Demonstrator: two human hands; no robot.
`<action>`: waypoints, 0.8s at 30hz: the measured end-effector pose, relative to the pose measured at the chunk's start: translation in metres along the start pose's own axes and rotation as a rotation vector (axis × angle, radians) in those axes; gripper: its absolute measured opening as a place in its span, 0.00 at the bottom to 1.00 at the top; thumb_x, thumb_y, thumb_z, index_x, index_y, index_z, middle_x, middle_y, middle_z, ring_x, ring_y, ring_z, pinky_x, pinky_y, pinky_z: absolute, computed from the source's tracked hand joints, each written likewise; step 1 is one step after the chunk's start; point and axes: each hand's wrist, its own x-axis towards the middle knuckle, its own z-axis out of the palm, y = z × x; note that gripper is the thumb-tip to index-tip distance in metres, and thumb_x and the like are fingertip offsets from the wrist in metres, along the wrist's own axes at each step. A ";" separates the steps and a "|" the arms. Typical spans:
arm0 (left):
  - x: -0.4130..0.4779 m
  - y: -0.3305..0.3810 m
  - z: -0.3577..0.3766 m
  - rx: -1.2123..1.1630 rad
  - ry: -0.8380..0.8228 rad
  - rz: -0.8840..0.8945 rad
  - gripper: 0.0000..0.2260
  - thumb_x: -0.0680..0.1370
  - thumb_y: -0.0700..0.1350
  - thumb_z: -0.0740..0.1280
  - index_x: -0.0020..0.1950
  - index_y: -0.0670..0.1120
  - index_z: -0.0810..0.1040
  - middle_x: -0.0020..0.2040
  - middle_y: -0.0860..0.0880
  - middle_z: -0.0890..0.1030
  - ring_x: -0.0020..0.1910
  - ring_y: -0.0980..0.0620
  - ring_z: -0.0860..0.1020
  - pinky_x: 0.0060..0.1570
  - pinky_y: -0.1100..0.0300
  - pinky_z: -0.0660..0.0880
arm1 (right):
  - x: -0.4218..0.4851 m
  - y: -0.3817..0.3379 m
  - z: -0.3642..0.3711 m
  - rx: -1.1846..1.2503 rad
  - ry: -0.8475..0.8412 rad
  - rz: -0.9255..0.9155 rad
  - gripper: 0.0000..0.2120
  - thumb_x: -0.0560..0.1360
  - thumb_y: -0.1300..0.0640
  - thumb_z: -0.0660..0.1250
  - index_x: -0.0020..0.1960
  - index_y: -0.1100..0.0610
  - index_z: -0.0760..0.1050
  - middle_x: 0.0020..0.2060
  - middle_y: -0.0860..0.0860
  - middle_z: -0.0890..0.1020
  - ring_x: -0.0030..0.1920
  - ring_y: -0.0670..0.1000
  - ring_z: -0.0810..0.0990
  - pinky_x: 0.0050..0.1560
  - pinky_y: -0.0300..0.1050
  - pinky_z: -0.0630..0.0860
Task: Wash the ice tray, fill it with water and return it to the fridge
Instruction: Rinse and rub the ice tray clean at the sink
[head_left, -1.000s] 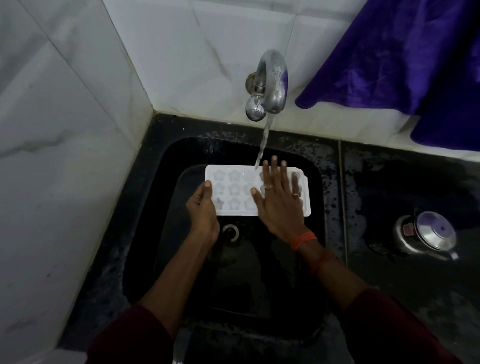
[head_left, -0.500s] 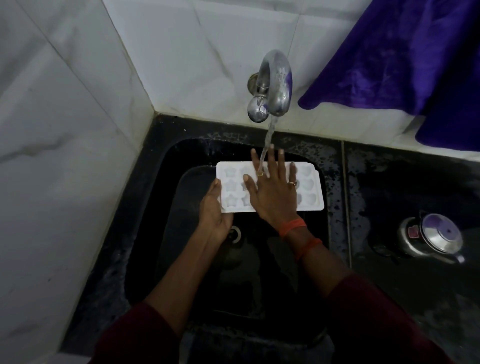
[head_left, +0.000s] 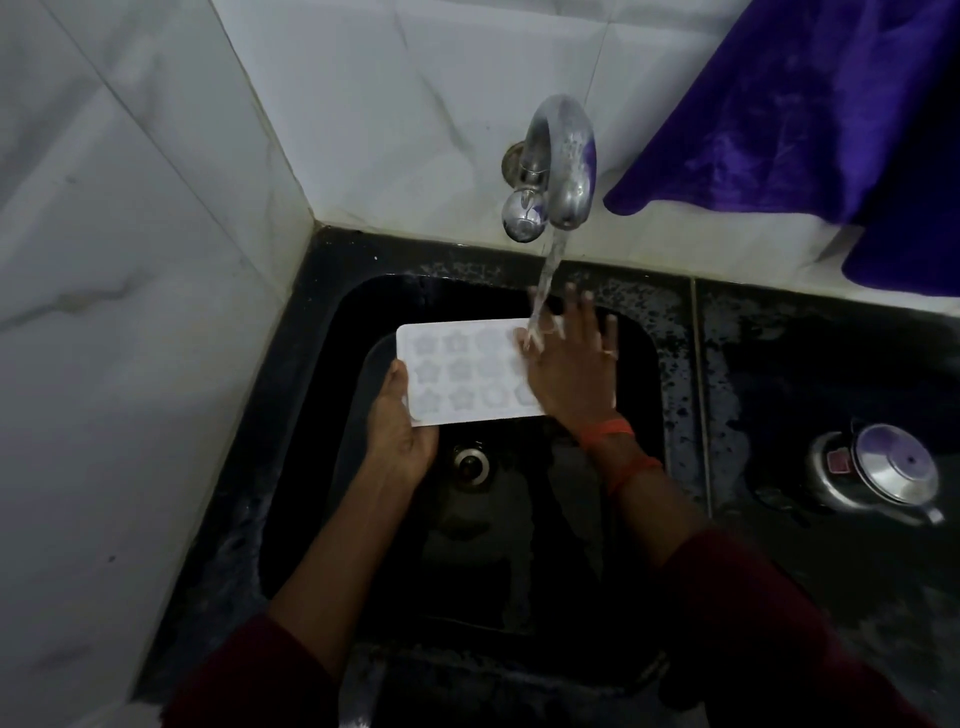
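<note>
**Q:** What does the ice tray (head_left: 467, 371) look like, and where is it?
**A:** White, rectangular, with star-like hollows in three rows. It is held level above the black sink (head_left: 322, 467), under the water (head_left: 550, 260) running from the tap (head_left: 561, 161).

**Q:** The hands?
**A:** The left hand (head_left: 400, 431) grips the tray's near left corner, thumb on top. The right hand (head_left: 571, 374) lies flat on its right end, fingers spread, water striking them.

**Q:** Surroundings?
**A:** A metal pot (head_left: 883, 467) stands on the dark bench (head_left: 831, 364); a purple cloth (head_left: 831, 104) hangs above.
</note>
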 end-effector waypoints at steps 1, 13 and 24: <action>0.000 0.005 -0.004 0.012 0.005 0.011 0.17 0.86 0.49 0.59 0.69 0.41 0.76 0.64 0.39 0.82 0.55 0.41 0.84 0.51 0.43 0.84 | -0.001 0.014 -0.002 0.061 -0.037 0.086 0.27 0.83 0.39 0.52 0.80 0.46 0.60 0.77 0.60 0.65 0.77 0.63 0.63 0.75 0.66 0.59; 0.026 0.004 -0.023 0.551 0.202 -0.067 0.24 0.76 0.65 0.67 0.61 0.48 0.84 0.59 0.43 0.85 0.54 0.43 0.85 0.53 0.46 0.82 | -0.042 0.036 -0.038 0.993 -0.080 0.345 0.17 0.78 0.52 0.72 0.66 0.51 0.77 0.56 0.48 0.84 0.55 0.45 0.83 0.57 0.42 0.80; 0.039 0.000 0.024 0.174 0.100 -0.336 0.29 0.81 0.61 0.62 0.71 0.39 0.72 0.67 0.34 0.76 0.60 0.34 0.78 0.51 0.37 0.76 | -0.079 0.032 -0.057 0.908 0.059 -0.249 0.13 0.79 0.58 0.70 0.63 0.53 0.79 0.60 0.47 0.82 0.62 0.49 0.81 0.60 0.58 0.78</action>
